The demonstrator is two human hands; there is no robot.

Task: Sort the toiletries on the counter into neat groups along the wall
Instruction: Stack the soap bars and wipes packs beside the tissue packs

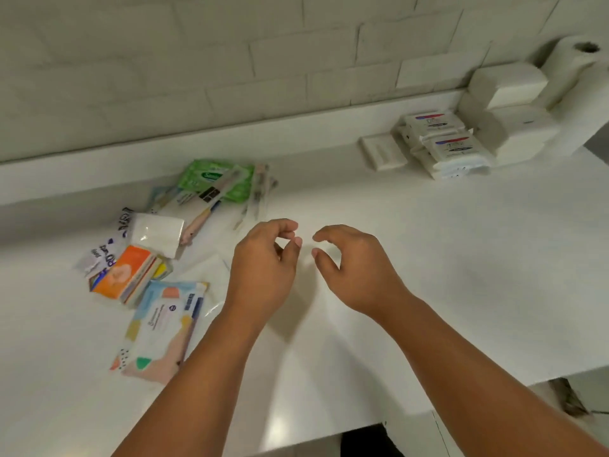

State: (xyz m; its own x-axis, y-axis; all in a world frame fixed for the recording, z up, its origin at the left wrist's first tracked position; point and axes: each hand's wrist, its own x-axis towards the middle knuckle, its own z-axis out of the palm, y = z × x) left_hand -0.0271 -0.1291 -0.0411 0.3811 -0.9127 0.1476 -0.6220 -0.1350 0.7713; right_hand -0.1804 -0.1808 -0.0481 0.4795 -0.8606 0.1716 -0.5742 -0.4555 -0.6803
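On the white worktop (428,258) the unsorted toiletries lie in a loose heap to the left of the two hands. The green wipes pack (216,179) sits at the far end of the heap, close to the wall ledge. Packaged toothbrushes (211,206) rest partly across the green wipes pack, their long axis running diagonally from far right to near left. More slim packaged sticks (258,192) lie just right of it, pointing roughly toward the wall. Nearer than the green wipes pack are a white tissue packet (158,234), an orange packet (123,275) and a pastel-patterned wipes pack (161,328), the last with its long axis running from the wall side toward the near edge.

Well to the right of the green wipes pack, against the wall, stand a soap bar (382,155), stacked white wipes packs (441,140), folded white tissue blocks (514,103) and a paper roll (576,77), each touching the next.

The left hand (263,275) hovers above the bare worktop with fingers curled, thumb and fingertips nearly meeting, holding nothing visible. The right hand (352,268) is beside it, fingers loosely curved and apart, empty; the two hands are close without touching.
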